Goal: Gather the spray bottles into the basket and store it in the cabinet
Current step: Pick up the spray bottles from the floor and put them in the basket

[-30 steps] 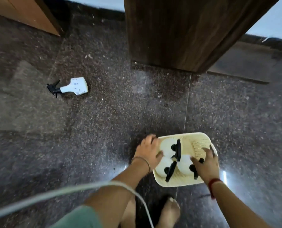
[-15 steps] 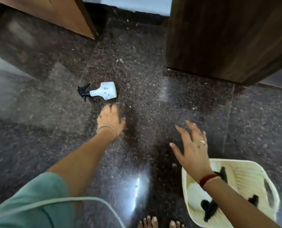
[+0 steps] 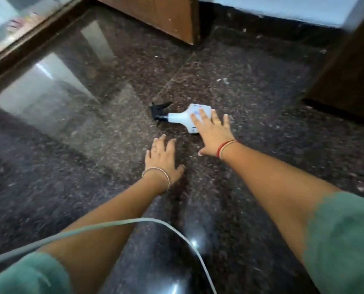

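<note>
Green short sleeves, bare forearms.
Silver bangle [image 3: 157, 175] on left wrist; red thread [image 3: 224, 147] and gold ring [image 3: 218, 122] on right.

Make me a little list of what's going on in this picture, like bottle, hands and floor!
spray bottle: white with a black trigger, lying on its side on the floor, trigger pointing left
right hand: open, fingers spread, fingertips over the bottle's body, not yet closed around it
left hand: open, palm down near the floor, just short of the bottle
floor: dark speckled stone, shiny
basket: not in view
wooden furniture: stands behind the bottle
</note>
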A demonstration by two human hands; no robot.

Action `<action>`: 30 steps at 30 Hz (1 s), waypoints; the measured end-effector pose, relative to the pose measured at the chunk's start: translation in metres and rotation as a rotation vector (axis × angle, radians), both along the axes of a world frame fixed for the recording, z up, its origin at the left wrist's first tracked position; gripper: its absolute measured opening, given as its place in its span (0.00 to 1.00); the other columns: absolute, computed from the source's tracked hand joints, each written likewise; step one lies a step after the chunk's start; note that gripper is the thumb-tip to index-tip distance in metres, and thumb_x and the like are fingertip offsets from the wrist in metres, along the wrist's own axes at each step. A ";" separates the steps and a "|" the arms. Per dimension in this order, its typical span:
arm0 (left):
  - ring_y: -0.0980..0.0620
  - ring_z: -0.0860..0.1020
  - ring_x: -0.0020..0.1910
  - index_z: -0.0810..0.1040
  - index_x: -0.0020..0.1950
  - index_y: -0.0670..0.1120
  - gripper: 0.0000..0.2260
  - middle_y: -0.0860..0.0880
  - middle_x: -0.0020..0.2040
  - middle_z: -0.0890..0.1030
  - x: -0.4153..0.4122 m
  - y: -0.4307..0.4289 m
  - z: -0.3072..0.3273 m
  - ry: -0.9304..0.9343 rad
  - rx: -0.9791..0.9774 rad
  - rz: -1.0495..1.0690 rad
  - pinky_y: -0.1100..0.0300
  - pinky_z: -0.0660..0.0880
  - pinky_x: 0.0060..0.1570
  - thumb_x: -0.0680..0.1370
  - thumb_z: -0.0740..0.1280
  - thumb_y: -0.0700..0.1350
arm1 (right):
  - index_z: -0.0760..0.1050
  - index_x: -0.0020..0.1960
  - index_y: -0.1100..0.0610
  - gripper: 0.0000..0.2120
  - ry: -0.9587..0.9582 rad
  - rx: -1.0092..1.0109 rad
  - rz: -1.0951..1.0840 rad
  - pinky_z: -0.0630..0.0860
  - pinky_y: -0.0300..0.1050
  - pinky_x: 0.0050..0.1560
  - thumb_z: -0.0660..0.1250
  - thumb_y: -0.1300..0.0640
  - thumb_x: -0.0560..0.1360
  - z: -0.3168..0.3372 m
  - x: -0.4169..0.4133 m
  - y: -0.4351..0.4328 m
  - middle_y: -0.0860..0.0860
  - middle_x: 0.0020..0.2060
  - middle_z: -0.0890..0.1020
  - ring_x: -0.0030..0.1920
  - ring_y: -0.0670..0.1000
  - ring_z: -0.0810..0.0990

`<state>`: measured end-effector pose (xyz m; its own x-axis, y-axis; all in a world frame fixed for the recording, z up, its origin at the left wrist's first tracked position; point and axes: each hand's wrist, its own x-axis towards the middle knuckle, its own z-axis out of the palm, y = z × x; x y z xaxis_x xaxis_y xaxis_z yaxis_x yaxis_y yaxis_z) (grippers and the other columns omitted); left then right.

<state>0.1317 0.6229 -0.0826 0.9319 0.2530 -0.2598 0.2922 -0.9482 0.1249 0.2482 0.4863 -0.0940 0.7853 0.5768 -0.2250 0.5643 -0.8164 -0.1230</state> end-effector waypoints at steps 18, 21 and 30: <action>0.43 0.57 0.73 0.62 0.71 0.45 0.29 0.42 0.72 0.60 -0.088 -0.007 -0.009 -0.124 -0.262 0.136 0.50 0.57 0.72 0.74 0.64 0.55 | 0.67 0.61 0.57 0.37 0.289 0.040 -0.209 0.74 0.52 0.52 0.75 0.42 0.58 -0.002 -0.021 0.034 0.60 0.59 0.74 0.58 0.62 0.76; 0.41 0.68 0.66 0.68 0.66 0.43 0.25 0.40 0.66 0.70 -0.086 -0.046 0.007 -0.153 -0.604 0.663 0.52 0.64 0.66 0.75 0.64 0.57 | 0.71 0.56 0.56 0.33 0.433 0.031 -0.190 0.70 0.44 0.43 0.75 0.42 0.57 0.003 -0.061 -0.008 0.56 0.56 0.78 0.55 0.58 0.78; 0.37 0.74 0.60 0.67 0.67 0.37 0.31 0.37 0.63 0.74 -0.085 -0.182 0.091 0.202 -1.109 1.221 0.46 0.71 0.60 0.74 0.66 0.58 | 0.72 0.54 0.47 0.32 0.693 0.445 -0.448 0.73 0.44 0.49 0.76 0.42 0.52 0.090 -0.214 -0.167 0.43 0.48 0.74 0.50 0.49 0.77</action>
<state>0.0471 0.4414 0.0079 0.2684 0.3826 -0.8841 0.8412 0.3542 0.4086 0.0344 0.3191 -0.0039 0.7286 0.3982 -0.5572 -0.1076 -0.7369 -0.6674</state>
